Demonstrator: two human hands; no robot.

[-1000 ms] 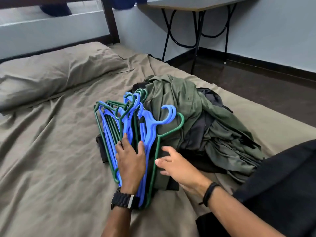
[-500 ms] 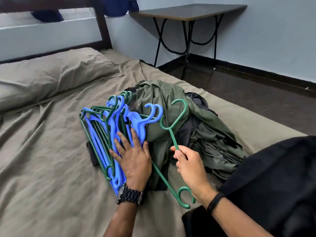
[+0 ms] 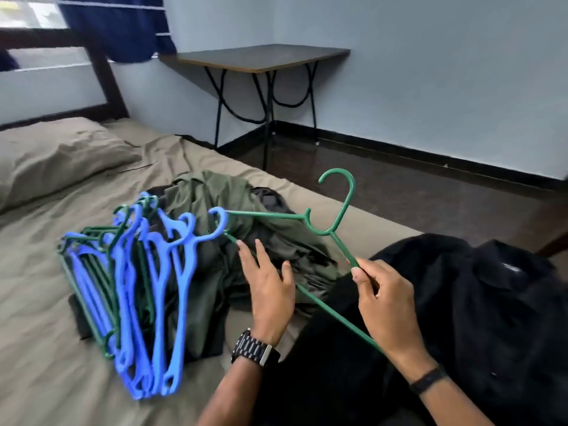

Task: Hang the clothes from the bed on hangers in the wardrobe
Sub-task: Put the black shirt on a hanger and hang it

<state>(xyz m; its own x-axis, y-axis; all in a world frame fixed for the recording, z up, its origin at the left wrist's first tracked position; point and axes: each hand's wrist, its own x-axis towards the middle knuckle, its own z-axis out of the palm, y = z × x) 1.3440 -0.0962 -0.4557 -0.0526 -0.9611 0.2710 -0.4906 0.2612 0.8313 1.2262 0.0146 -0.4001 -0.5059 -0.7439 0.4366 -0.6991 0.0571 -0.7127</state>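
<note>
My right hand grips a green hanger by one arm and holds it up over the bed, hook pointing away. My left hand, fingers straight, hovers by the hanger's bottom bar, just right of a stack of several blue and green hangers lying on the sheet. Behind both hands sits a heap of olive and dark clothes. A black garment spreads at the lower right, under my right forearm. The wardrobe is out of view.
The bed has a taupe sheet and a pillow at the far left. A small dark table on black legs stands in the corner. Dark floor runs along the bed's right side.
My right hand has lifted the green hanger clear of the stack and swung it right. My left hand has come off the hanger stack and moved right. The head has tilted up.
</note>
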